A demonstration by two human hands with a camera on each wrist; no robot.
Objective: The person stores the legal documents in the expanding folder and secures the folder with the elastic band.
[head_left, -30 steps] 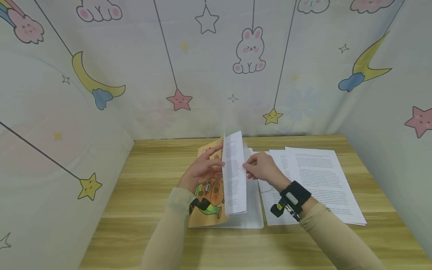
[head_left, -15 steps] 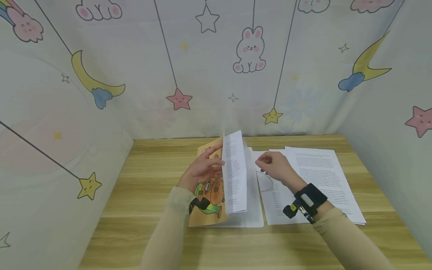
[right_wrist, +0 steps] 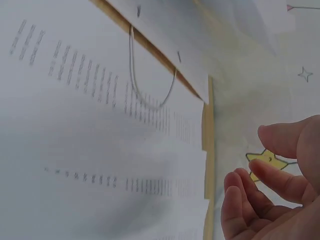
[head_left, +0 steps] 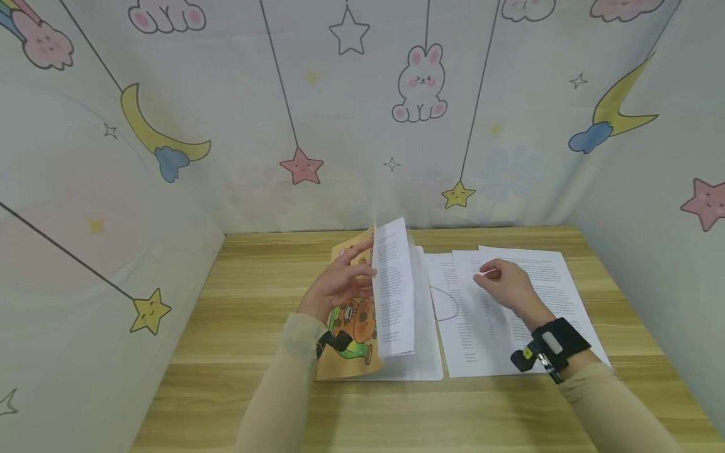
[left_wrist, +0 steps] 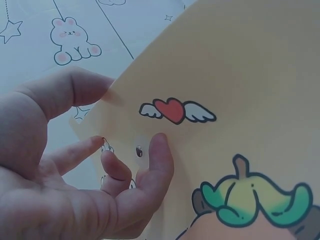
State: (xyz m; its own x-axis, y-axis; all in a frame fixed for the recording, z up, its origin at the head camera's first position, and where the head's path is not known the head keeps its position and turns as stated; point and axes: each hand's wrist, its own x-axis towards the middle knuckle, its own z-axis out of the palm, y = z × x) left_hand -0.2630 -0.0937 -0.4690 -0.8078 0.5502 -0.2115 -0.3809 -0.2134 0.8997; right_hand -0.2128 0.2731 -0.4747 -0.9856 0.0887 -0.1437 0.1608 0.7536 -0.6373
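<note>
A folder with an orange cartoon cover (head_left: 362,321) lies part opened on the table, and a white printed sheet (head_left: 393,289) stands raised inside it. My left hand (head_left: 342,283) holds the raised cover from its outer side, fingertips right at its upright edge. In the left wrist view the thumb reaches that edge, and the other fingers bend against the cover, near a winged red heart (left_wrist: 170,111). Over the loose printed sheets (head_left: 476,340) at the right, my right hand (head_left: 506,286) has loosely bent fingers, with a gap between thumb and fingertips and nothing in it.
A thin loop (right_wrist: 160,106) sticks out from the folder's right edge over the nearest loose sheet. The sheets overlap in a fanned row to the right. Behind the wooden table (head_left: 255,352) hangs a cartoon-printed cloth backdrop (head_left: 351,126), with side walls left and right.
My right hand has left the edge of the raised sheet and moved right, over the loose papers. The left hand keeps its place on the cover.
</note>
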